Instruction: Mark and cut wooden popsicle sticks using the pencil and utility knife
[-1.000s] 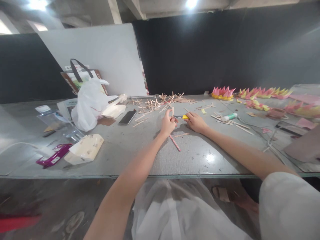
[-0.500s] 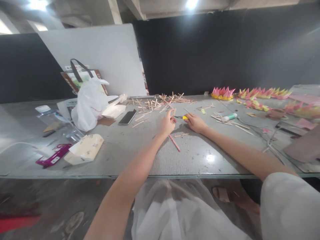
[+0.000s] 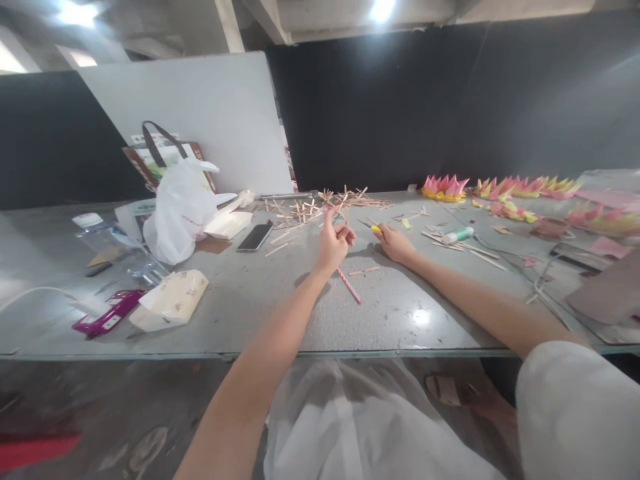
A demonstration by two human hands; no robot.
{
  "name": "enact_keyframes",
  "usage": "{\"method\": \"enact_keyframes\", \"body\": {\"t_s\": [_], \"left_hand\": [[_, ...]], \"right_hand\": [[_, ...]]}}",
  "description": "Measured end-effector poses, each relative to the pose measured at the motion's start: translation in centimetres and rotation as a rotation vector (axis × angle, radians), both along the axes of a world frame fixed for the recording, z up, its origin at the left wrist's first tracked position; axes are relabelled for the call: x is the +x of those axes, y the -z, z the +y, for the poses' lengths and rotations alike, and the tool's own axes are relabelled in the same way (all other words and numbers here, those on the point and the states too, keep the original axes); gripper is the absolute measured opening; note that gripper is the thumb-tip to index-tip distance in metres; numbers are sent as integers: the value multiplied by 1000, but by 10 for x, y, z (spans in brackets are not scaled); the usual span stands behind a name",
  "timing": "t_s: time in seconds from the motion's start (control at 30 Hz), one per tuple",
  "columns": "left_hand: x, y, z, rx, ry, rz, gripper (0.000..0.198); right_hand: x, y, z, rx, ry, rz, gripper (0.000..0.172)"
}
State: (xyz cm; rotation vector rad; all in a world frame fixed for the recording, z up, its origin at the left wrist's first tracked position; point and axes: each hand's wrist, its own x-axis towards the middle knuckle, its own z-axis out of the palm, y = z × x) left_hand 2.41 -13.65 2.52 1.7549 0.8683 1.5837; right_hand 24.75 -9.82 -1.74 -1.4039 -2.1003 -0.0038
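Knife [image 3: 376, 228] clasped, the right hand [image 3: 398, 245] lies curled and low while the left hand [image 3: 335, 244], tilted upward, pinches a stick [image 3: 347, 216].

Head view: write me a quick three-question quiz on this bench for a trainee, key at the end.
1. Which hand holds the slim yellow-handled cutter?
2. True or false: the flat rectangular phone with a dark screen lies to the left of the left hand.
3. What lies right beside the white-and-green cylindrical tube?
a) a clear plastic bottle
b) thin pale wooden sticks
c) a white plastic bag

Key: 1. the right hand; 2. true; 3. b.
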Motion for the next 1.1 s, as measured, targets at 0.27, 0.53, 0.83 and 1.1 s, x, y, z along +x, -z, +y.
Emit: {"method": "enact_keyframes", "body": {"t_s": [0.27,0.53,0.83,1.1], "left_hand": [[-12,19,23,-297,-134,-90,59],[-9,16,11,-242,-107,-1,75],[-6,16,11,-247,-62,105,81],[-4,15,9,-261,5,118,76]], "right_hand": [[-2,-6,-10,36,-166,-8,34],[-2,-8,-12,26,-214,-20,35],[-2,-8,-14,20,-212,-29,32],[-3,-6,-11,38,-229,-40,30]]}}
